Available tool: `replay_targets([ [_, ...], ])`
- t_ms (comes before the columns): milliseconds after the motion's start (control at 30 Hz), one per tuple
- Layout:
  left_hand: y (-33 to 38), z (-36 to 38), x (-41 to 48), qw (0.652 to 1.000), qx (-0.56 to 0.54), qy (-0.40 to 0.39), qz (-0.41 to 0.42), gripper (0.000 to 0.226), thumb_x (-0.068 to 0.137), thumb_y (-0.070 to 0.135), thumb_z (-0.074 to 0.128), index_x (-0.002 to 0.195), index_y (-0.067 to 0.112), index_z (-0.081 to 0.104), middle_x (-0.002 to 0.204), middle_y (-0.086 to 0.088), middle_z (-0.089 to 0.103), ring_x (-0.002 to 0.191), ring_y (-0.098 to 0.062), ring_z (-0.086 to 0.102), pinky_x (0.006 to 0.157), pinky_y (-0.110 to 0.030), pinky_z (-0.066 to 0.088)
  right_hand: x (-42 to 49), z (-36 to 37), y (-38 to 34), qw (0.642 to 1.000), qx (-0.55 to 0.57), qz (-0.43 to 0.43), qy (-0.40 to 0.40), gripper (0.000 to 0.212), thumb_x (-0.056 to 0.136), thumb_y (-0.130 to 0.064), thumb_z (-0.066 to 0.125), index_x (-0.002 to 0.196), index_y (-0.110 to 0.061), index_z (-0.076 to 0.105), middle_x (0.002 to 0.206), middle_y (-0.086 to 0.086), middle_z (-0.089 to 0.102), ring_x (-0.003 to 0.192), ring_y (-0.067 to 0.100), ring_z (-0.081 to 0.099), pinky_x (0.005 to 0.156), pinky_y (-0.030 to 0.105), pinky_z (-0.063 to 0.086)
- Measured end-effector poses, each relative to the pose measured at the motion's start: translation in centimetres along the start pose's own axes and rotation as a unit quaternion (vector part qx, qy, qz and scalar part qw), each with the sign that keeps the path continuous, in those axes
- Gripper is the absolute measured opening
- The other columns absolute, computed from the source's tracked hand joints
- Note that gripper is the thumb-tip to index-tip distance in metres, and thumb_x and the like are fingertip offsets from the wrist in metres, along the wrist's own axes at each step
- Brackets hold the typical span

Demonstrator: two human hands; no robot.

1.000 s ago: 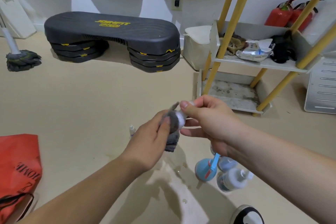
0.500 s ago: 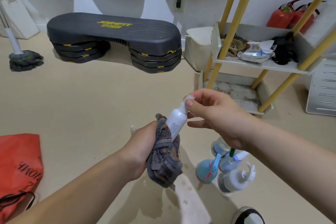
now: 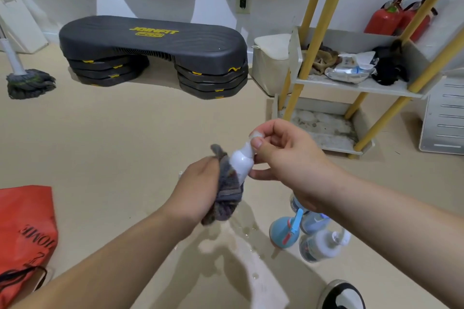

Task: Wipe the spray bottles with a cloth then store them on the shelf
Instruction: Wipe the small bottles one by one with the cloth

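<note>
My right hand [image 3: 283, 158] pinches the clear cap of a small white spray bottle [image 3: 241, 161] with its thumb and fingertips. My left hand [image 3: 198, 187] holds a grey striped cloth [image 3: 227, 195] wrapped around the bottle's lower body, which is hidden. On the floor under my right forearm stand a blue spray bottle [image 3: 282, 231] with a red trigger, a clear bottle with a white trigger [image 3: 320, 246] and another clear one partly hidden behind them. The shelf [image 3: 351, 86] with yellow legs stands at the right.
The shelf's middle tier holds rags and a wipes pack [image 3: 351, 71]; its bottom tier [image 3: 324, 130] is stained. A black step platform [image 3: 153, 55], a mop [image 3: 27, 80], a red bag [image 3: 23, 231], fire extinguishers [image 3: 394, 19] and my shoe [image 3: 344, 295] surround the wet floor patch.
The cloth first covered the bottle near its top, then slid down to expose the white neck. My right hand kept its pinch on the cap and both hands rose slightly.
</note>
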State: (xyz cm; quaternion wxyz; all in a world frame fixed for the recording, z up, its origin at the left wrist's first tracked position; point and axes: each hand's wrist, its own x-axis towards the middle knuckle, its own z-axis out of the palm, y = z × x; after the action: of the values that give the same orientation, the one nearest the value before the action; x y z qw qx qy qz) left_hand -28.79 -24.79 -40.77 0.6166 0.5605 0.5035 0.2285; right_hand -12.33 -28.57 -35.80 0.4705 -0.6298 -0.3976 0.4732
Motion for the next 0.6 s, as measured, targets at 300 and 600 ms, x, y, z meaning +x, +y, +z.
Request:
replay_targets([
  [300, -0.1, 1.9, -1.3, 0.991, 0.067, 0.072, 0.091, 0.036, 0.104, 0.052, 0.038, 0.087, 0.025, 0.055, 0.073, 0.003, 0.066, 0.067, -0.026, 0.060, 0.062, -0.041, 0.052, -0.3, 0.2, 0.2, 0.999, 0.022, 0.004, -0.026, 0.014, 0.105, -0.005, 0.053, 0.100, -0.011, 0.066, 0.107, 0.021, 0.068, 0.087, 0.031, 0.066, 0.080, 0.035, 0.064],
  [600, -0.2, 1.3, -1.2, 0.996, -0.077, 0.008, -0.052, 0.042, 0.110, 0.049, 0.041, 0.091, 0.014, 0.056, 0.074, -0.007, 0.062, 0.060, -0.025, 0.051, 0.057, -0.028, 0.038, 0.9, -0.3, -0.4, 0.993, 0.086, 0.039, 0.078, 0.006, 0.105, -0.012, 0.057, 0.103, -0.011, 0.063, 0.098, 0.010, 0.063, 0.085, 0.023, 0.067, 0.077, 0.042, 0.066],
])
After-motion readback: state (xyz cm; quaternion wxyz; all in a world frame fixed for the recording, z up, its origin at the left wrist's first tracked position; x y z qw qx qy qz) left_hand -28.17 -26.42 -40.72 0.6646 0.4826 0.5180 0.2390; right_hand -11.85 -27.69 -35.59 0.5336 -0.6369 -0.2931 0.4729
